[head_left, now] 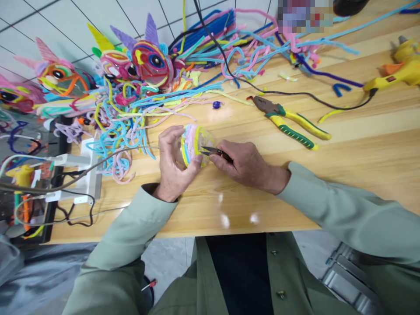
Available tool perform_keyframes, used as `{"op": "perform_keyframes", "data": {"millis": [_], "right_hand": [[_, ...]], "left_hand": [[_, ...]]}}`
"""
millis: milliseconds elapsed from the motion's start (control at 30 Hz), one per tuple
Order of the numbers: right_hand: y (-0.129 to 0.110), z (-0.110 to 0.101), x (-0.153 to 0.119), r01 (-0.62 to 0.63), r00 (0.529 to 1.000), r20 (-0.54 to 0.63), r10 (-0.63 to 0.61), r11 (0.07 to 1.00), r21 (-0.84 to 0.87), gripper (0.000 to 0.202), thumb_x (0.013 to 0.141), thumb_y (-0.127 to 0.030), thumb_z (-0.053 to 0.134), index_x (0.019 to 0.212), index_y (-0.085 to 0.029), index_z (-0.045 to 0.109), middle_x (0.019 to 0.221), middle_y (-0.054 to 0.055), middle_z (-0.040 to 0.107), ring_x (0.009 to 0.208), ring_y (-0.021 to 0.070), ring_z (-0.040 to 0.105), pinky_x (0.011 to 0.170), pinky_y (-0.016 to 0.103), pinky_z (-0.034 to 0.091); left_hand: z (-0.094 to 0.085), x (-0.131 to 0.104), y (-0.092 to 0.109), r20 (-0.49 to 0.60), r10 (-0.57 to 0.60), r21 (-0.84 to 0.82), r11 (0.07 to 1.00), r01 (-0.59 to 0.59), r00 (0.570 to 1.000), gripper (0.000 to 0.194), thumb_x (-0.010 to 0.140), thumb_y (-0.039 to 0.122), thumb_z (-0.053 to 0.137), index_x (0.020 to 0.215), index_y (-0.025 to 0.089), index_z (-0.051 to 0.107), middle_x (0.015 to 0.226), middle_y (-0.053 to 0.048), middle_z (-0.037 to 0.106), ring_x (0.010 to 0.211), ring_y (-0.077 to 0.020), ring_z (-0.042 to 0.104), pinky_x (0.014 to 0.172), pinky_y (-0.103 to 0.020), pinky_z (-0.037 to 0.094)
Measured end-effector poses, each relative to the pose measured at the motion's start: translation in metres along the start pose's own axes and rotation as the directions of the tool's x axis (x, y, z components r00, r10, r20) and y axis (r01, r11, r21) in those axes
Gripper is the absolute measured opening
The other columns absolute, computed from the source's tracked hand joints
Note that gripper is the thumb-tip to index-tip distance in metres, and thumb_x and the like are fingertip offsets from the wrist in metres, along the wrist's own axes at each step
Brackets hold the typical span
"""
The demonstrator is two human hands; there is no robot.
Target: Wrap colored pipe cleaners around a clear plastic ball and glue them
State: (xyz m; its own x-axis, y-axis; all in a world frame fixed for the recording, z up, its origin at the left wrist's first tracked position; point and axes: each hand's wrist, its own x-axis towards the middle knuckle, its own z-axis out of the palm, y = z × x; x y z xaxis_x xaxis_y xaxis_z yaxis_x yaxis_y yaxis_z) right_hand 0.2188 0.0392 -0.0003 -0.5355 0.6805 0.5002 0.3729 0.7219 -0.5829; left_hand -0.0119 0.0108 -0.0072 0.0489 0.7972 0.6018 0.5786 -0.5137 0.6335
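Left of the pliers (274,114), my left hand (173,173) holds a clear ball (191,143), seemingly part-covered with bands, sides bare; my right hand (246,162) grips a small pointed tool (223,154).

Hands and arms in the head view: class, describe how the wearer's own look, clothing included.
The left hand and right hand are bare, without gloves. Loose, long grey-green sleeves reach the wrists, plain and creased; the left cuff shows a dark inside.

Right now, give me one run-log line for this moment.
left hand: holding banded clear object | right hand: small dark-handled scissors at its side | pliers: lying on table
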Motion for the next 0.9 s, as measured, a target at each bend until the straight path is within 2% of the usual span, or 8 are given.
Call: {"op": "perform_keyframes", "data": {"millis": [133, 467, 900], "right_hand": [[0.0006, 0.0001, -0.0002, -0.002, 1.0, 0.004, 0.002, 1.0, 0.016, 0.039, 0.117, -0.048, 0.046, 0.094, -0.021, 0.06, 0.074, -0.002, 0.063, 0.063, 0.0123, 0.049, 0.061, 0.029, 0.028], [0.0003, -0.0002, 0.0007, 0.014, 1.0, -0.02, -0.014, 1.0, 0.02, 0.037, 0.117, -0.046, 0.048, 0.092, -0.021, 0.059, 0.074, -0.002, 0.062, 0.062, 0.0119, 0.048, 0.06, 0.028, 0.029], [0.0011, 0.0004, -0.0001, 0.0, 1.0, 0.002, 0.0, 1.0, -0.009, 0.039, 0.117, -0.049, 0.045, 0.096, -0.021, 0.06, 0.073, -0.002, 0.062, 0.061, 0.0124, 0.049, 0.06, 0.029, 0.029]], "left_hand": [[-0.0005, -0.0001, 0.001, -0.004, 0.019, -0.031, 0.999, -0.02, 1.0, 0.066, 0.098, 0.068, 0.074, 0.147, 0.03, 0.052, 0.14, -0.011, 0.054, 0.14, -0.0327, 0.058, 0.123, -0.056, 0.053], [0.0001, 0.0003, 0.0022, -0.007, -0.014, -0.002, 1.0, 0.014, 1.0, 0.067, 0.097, 0.071, 0.072, 0.145, 0.029, 0.05, 0.139, -0.011, 0.054, 0.139, -0.0323, 0.058, 0.123, -0.055, 0.053], [-0.0014, -0.0009, 0.0018, 0.01, 0.017, -0.071, 0.997, -0.016, 1.0, 0.062, 0.1, 0.059, 0.076, 0.15, 0.031, 0.052, 0.143, -0.011, 0.053, 0.144, -0.033, 0.056, 0.126, -0.057, 0.05]]}}
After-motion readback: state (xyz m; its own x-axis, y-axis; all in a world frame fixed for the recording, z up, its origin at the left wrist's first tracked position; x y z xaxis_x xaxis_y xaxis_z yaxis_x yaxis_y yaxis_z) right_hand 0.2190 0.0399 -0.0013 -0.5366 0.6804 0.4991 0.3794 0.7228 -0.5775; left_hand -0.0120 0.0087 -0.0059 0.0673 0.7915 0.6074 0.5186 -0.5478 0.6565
